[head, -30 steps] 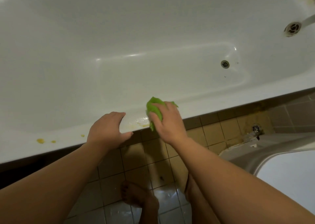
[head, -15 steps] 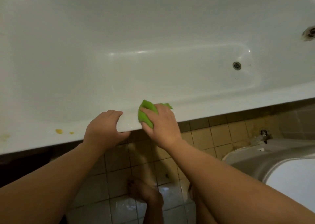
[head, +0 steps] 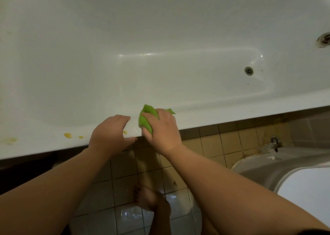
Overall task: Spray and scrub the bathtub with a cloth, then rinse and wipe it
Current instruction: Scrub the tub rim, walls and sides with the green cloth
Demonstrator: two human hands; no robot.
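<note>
Looking down, I see the white tub [head: 160,38] filling the upper view, its near rim running from lower left up to the right, with tiled floor [head: 123,166] below it. My right hand [head: 161,129] has its fingers curled round the bunched green cloth [head: 145,119] and presses it onto the rim. Just beside it, my left hand [head: 110,133] rests on the same rim, fingers bent over the top and thumb hooked under the outer edge, holding nothing. Yellow spots [head: 67,135] sit on the rim left of that hand, well apart from the cloth. Inside the basin the drain [head: 248,71] lies far right, with bare basin between it and my hands. I can read no writing anywhere.
</note>
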